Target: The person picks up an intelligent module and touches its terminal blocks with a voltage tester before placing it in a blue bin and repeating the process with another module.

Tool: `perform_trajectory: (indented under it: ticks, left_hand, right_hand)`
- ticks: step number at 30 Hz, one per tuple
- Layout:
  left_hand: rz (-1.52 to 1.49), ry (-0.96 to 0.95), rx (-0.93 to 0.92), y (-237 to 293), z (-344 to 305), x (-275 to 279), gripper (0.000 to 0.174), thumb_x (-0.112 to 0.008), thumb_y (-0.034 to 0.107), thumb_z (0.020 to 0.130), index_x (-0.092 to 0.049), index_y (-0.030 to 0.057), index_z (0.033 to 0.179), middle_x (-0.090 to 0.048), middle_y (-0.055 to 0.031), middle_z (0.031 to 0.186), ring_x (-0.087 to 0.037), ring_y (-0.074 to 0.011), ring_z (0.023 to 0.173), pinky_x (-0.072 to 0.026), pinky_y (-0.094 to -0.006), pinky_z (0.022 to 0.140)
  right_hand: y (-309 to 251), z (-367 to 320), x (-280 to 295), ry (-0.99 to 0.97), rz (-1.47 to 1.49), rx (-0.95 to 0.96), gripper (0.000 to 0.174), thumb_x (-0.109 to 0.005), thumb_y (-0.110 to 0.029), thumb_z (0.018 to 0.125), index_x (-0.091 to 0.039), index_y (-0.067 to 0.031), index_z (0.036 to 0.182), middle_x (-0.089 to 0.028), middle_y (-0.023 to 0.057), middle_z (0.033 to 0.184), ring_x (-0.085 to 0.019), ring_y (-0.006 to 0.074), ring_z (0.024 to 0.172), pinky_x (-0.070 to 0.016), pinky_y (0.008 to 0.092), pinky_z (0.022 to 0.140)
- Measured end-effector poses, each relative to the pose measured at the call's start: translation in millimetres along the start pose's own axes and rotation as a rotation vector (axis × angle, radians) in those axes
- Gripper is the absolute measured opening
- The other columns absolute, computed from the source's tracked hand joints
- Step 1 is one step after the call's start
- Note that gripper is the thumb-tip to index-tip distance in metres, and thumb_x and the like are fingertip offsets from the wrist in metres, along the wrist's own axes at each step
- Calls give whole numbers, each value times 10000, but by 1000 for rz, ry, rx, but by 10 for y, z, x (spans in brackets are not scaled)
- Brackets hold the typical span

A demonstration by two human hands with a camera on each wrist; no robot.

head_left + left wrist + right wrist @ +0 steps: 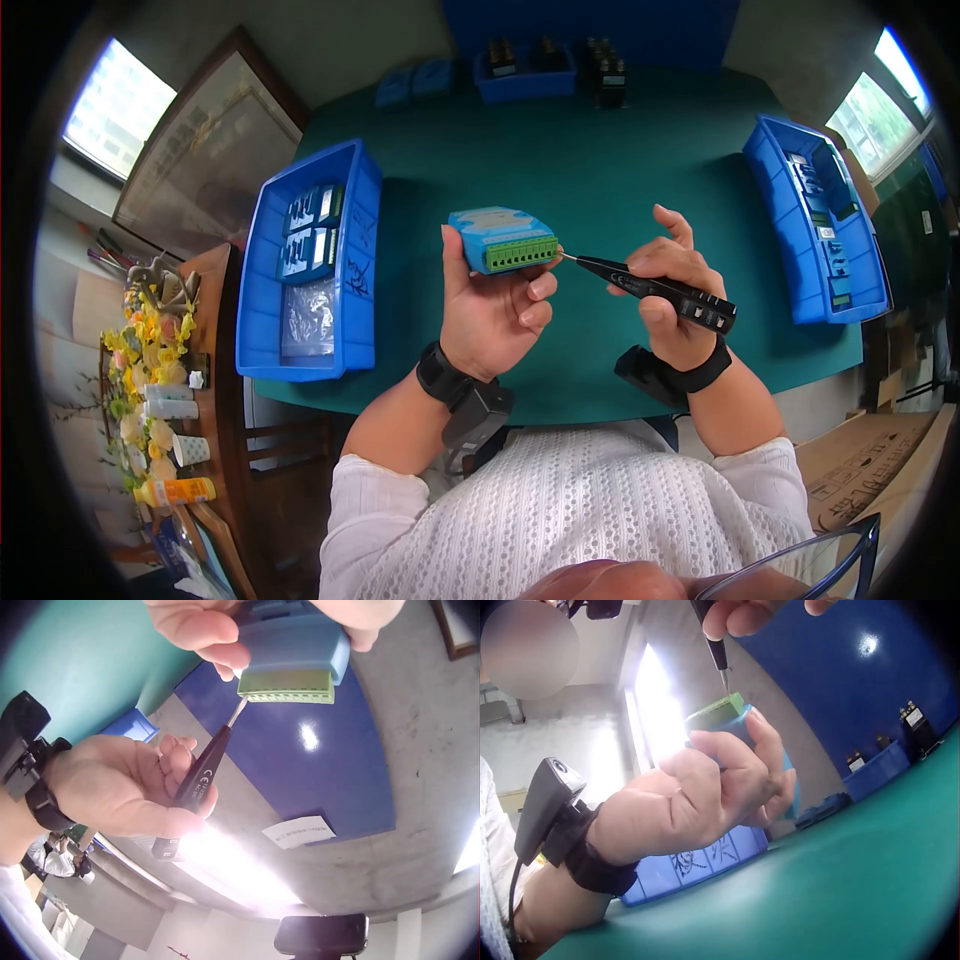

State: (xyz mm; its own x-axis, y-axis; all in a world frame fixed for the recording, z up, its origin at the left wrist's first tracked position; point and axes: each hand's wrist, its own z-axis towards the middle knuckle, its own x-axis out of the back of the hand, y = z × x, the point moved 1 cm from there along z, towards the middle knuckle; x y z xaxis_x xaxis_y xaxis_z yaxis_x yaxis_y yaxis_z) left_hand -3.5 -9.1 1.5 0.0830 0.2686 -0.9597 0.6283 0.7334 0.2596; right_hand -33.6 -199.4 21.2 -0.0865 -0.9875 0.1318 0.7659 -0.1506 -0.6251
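My left hand (495, 325) grips a blue electronic module (495, 225) above the table, thumb on one side and fingers curled beneath it. Along the module's near edge runs a green screw terminal block (522, 253) with a row of openings. In my right hand (678, 275) is a black voltage tester screwdriver (655, 290), pinched between thumb and fingers. "CE" and "AC DC" markings show on its handle in the left wrist view. Its thin metal tip (238, 711) meets one end of the terminal block; in the right wrist view it points down at the block's upper face.
On the left of the green table (560, 150) stands a blue bin (361, 340) with several modules and a clear plastic bag. Another blue bin (815, 300) with modules stands on the right. At the back are a small blue tray (525, 88) and black parts (608, 85).
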Motion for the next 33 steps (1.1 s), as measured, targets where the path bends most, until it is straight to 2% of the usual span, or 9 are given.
perform_trajectory:
  ticks: [4, 10, 13, 16, 33]
  left_hand:
    - [4, -1, -1, -3, 3, -2, 751, -472, 692, 764, -488, 58, 1167, -514, -132, 1039, -444, -159, 707, -371, -219, 471]
    - [20, -10, -8, -7, 5, 3, 744, -476, 684, 768, -481, 59, 1172, -514, -134, 1043, -444, -154, 706, -375, -216, 470]
    - [26, -11, -8, -6, 7, 12, 742, -474, 682, 771, -478, 59, 1174, -513, -135, 1049, -446, -153, 708, -377, -214, 471]
    - [23, 0, -16, -2, 8, 12, 742, -470, 683, 773, -477, 60, 1175, -512, -135, 1051, -446, -152, 710, -377, -212, 473]
    - [42, 2, -52, -30, 30, 53, 748, -425, 688, 792, -474, 42, 1166, -533, -140, 1040, -449, -155, 695, -370, -215, 468]
  right_hand:
    - [-4, -8, 6, -1, -32, -2, 315, -695, -347, 770, -604, -60, 862, -632, 29, 665, -600, 129, 619, -247, 434, 1021]
    - [-26, 32, 42, -1, -162, 103, 315, -760, -323, 701, -603, -65, 793, -615, 31, 637, -593, 143, 571, -299, 442, 994]
    - [-12, 22, 32, -8, -172, 140, 319, -775, -311, 684, -608, -63, 794, -610, 35, 630, -591, 142, 571, -297, 449, 996]
    - [-30, 17, 55, 13, -121, 90, 326, -776, -312, 680, -611, -59, 803, -604, 34, 622, -592, 142, 573, -301, 458, 992]
    - [-2, 25, 10, -10, -132, 105, 305, -751, -293, 710, -604, -49, 819, -594, 42, 605, -600, 159, 590, -293, 457, 1002]
